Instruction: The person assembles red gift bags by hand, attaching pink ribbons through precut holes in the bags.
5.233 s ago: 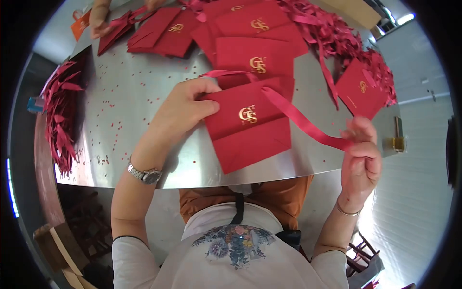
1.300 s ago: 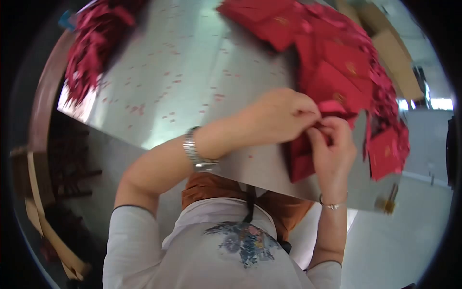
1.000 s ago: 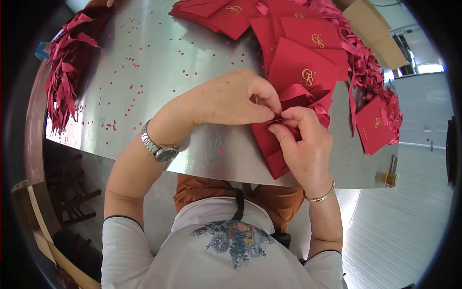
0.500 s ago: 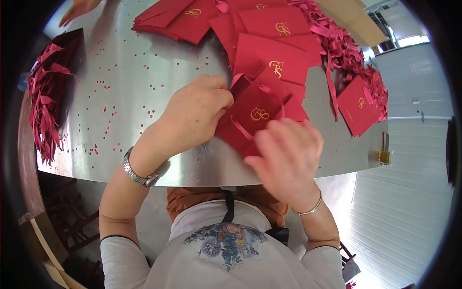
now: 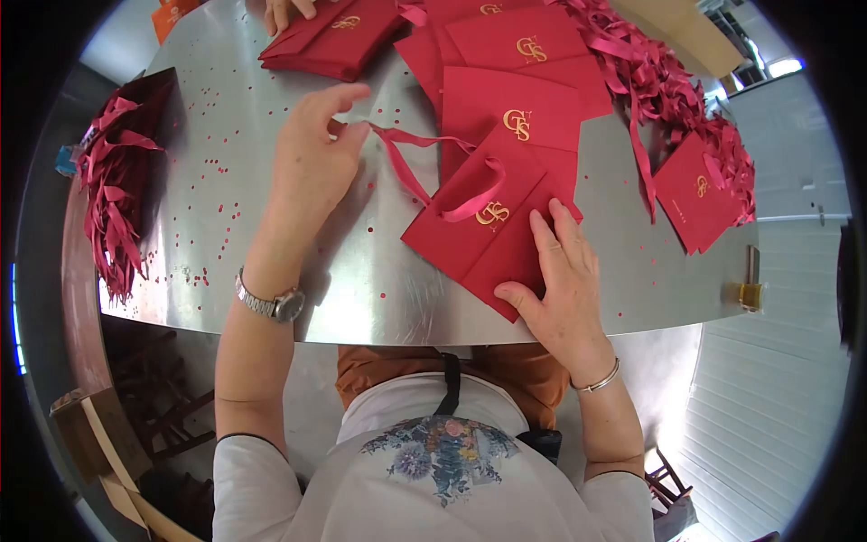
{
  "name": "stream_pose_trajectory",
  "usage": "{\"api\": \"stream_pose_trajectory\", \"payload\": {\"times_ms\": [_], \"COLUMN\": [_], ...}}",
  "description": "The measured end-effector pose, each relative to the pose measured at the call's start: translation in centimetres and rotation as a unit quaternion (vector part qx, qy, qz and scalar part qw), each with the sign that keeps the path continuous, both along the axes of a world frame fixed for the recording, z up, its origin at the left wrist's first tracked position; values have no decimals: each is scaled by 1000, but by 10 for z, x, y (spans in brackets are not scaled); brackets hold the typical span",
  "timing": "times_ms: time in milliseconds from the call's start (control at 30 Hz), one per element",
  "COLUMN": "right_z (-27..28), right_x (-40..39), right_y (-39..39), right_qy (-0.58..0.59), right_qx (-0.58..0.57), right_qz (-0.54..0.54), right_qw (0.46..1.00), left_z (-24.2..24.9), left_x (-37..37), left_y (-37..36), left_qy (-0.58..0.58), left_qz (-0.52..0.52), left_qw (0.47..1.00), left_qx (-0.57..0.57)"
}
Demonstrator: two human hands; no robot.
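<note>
In front of me a red paper gift bag [image 5: 476,256] lies flat and turned at an angle, its gold lettering partly behind a ribbon. One ribbon handle [image 5: 404,137] stretches left to the thumb of my left hand [image 5: 316,154], whose fingers are curled above the table; the exact grip is partly hidden. The bag's other handle [image 5: 490,194] loops over its front. My right hand [image 5: 564,280] rests on the bag's lower right side, fingers extended and thumb apart. Under its upper edge lie more red bags [image 5: 510,95], overlapping.
Bundled bags with ribbons [image 5: 113,194] stand at the left. Another person's hand [image 5: 287,13] touches a bag stack [image 5: 339,45] at the back. A ribbon pile [image 5: 668,99] and a separate bag [image 5: 694,194] are at right. Red dots litter the metal table [image 5: 352,289].
My left hand has moved up and left from the bag, and the handle now stretches toward it. My right hand has settled flat on the bag. The other person's hand has reached the back stack.
</note>
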State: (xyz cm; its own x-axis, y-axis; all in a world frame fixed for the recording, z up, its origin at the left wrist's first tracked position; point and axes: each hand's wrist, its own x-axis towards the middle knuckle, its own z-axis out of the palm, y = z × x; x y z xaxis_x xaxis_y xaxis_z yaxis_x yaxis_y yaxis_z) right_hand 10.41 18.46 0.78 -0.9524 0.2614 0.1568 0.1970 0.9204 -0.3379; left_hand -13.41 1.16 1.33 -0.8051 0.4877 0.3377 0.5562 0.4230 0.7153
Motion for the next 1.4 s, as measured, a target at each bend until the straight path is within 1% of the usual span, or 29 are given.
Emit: {"api": "stream_pose_trajectory", "payload": {"times_ms": [33,67,133,167,300,367,500,567,600,667,700,767,800,833,900,933,967,1033,1067,1133,1267,1333,1367,1400], "right_z": [-1,-2,-2,-1,-1,-2,-2,-2,-2,-1,-2,-3,-3,-3,-3,-2,-2,-2,-2,-2,-3,-4,-4,-4], "right_x": [0,1,1,1,1,1,1,1,1,1,1,0,0,0,0,0,0,0,0,0,0,0,1,1], "right_y": [0,0,0,0,-1,-1,-1,-1,-1,-1,-1,-1,-1,0,0,0,-1,-1,-1,0,0,-1,-1,-2], "right_qy": [1,1,3,4,3,6,2,3,2,4,4,8,10,9,7,6,4,4,4,-6,-13,-8,-7,-2], "right_qx": [-2,-4,-5,-2,-4,-2,0,7,6,14,12,13,10,14,18,20,22,23,23,25,38,33,27,26], "right_qz": [0,1,3,2,-2,1,3,2,2,5,7,7,9,10,13,12,10,11,12,12,9,6,4,0], "right_qw": [1000,1000,1000,1000,1000,1000,1000,1000,1000,1000,1000,1000,1000,1000,1000,1000,1000,1000,1000,1000,999,999,1000,1000], "left_z": [3,4,7,3,-2,-7,-13,-14,-15,-16,-13,6,9,10,8,4,3,-1,-3,-8,-15,-18,-17,-16], "left_x": [4,6,13,15,13,8,2,0,-1,-3,-3,0,-2,-1,4,3,1,-2,-1,3,5,4,3,2], "left_y": [3,5,12,17,23,22,21,20,18,15,10,-1,-9,-11,-11,-10,-9,-8,-7,-4,2,6,6,5], "left_qy": [-61,-47,109,160,158,149,117,95,94,85,84,62,30,31,116,163,162,198,195,215,188,131,141,116], "left_qz": [9,-44,-101,-109,-131,-97,-61,-14,-14,-28,-26,-93,-161,-159,-218,-202,-201,-162,-164,-58,-19,-8,-8,2], "left_qw": [995,994,989,981,978,982,989,992,992,996,996,993,987,987,967,961,962,958,958,959,963,977,976,982], "left_qx": [84,89,-4,-7,-40,-63,-60,-80,-81,-30,-32,27,3,0,-58,-92,-92,-130,-130,-176,-194,-169,-165,-149]}}
